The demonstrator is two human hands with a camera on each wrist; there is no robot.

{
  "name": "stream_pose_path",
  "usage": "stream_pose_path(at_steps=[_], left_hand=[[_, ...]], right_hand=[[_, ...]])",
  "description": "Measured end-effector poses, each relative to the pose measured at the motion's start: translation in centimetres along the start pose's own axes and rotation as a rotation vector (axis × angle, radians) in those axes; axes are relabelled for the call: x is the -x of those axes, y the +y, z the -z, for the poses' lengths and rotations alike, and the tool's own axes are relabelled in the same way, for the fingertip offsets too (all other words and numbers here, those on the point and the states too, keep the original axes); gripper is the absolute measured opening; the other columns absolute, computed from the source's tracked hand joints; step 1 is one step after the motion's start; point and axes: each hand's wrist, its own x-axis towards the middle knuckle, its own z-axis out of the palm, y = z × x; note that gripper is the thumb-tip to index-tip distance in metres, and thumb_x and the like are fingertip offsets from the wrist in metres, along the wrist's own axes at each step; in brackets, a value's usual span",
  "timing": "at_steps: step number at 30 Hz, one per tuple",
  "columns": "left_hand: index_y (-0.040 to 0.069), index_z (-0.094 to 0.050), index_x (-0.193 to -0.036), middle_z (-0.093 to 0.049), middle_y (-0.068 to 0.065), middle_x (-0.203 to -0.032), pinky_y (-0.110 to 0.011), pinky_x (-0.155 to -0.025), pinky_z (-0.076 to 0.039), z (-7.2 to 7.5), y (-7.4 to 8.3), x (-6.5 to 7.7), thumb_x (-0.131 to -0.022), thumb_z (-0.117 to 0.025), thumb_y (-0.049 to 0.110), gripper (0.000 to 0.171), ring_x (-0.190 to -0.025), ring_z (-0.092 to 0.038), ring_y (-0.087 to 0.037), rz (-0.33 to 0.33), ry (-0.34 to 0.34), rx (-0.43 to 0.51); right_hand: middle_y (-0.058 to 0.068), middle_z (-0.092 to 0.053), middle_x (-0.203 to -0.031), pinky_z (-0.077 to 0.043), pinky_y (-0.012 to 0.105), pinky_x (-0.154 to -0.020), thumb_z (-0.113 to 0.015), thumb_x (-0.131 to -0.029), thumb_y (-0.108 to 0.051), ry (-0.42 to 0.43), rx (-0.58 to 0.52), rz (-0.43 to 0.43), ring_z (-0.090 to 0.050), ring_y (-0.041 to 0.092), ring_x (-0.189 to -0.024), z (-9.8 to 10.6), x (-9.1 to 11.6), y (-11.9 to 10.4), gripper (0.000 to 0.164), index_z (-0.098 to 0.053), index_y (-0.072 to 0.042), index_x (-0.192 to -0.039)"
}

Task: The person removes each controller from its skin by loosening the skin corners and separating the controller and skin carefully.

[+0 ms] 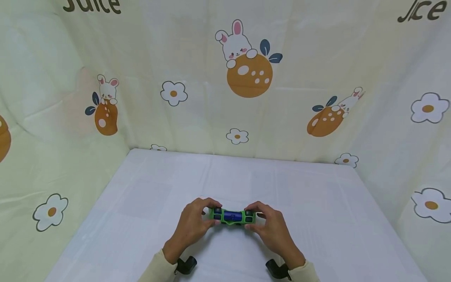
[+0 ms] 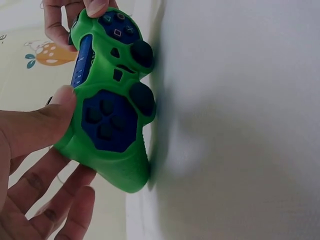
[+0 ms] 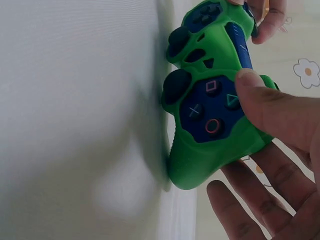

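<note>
"Controller (image 1: 233, 217), green and blue: where is it?"

"Close to the white surface (image 1: 317, 219); touching or not, I can't tell."

"And how's it held?"

"Left grip (image 1: 192, 223) pinches one end, right grip (image 1: 273, 227) the other."

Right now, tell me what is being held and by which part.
A green-and-blue game controller: the left hand pinches its directional-pad end, the right hand its end with the shape-marked buttons.

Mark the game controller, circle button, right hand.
Game controller (image 2: 103, 77): left wrist view, middle of green shell.
Circle button (image 3: 213, 126): right wrist view, its face.
Right hand (image 1: 276, 227): head view, back of the hand.
</note>
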Motion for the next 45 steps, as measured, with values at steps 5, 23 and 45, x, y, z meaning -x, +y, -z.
stream_pose_path(at_steps=[5,23,45], left_hand=[[0.025,-0.074,-0.118,-0.079,0.01,-0.114,-0.029,-0.084,-0.055,0.0,-0.1,0.0,-0.078,-0.095,0.017,0.046,-0.104,-0.068,-0.015,-0.023,-0.025,-0.018],[0.024,-0.078,-0.122,-0.08,0.01,-0.117,-0.034,-0.089,-0.047,-1.8,0.6,-1.0,-0.081,-0.094,0.028,0.044,-0.102,-0.066,-0.012,-0.128,-0.108,-0.113],[0.027,-0.08,-0.114,-0.08,0.013,-0.11,-0.032,-0.087,-0.043,-2.7,0.0,-1.2,-0.085,-0.09,0.035,0.031,-0.099,-0.063,-0.008,-0.104,-0.093,-0.099]], right_hand=[[-0.01,-0.077,-0.112,-0.06,0.042,-0.101,-0.097,-0.071,-0.003,-0.019,0.01,0.005,-0.072,0.015,-0.114,0.2,-0.1,0.0,0.053,-0.071,-0.029,-0.11],[-0.018,-0.073,-0.115,-0.052,0.056,-0.103,-0.093,-0.082,-0.031,-0.199,0.039,0.119,-0.065,0.012,-0.109,1.3,-1.3,0.3,0.043,-0.075,-0.026,-0.121],[-0.018,-0.074,-0.12,-0.049,0.039,-0.106,-0.092,-0.084,-0.023,-0.436,-0.082,0.126,-0.066,0.013,-0.118,1.9,-3.6,0.5,0.039,-0.077,-0.034,-0.118]])
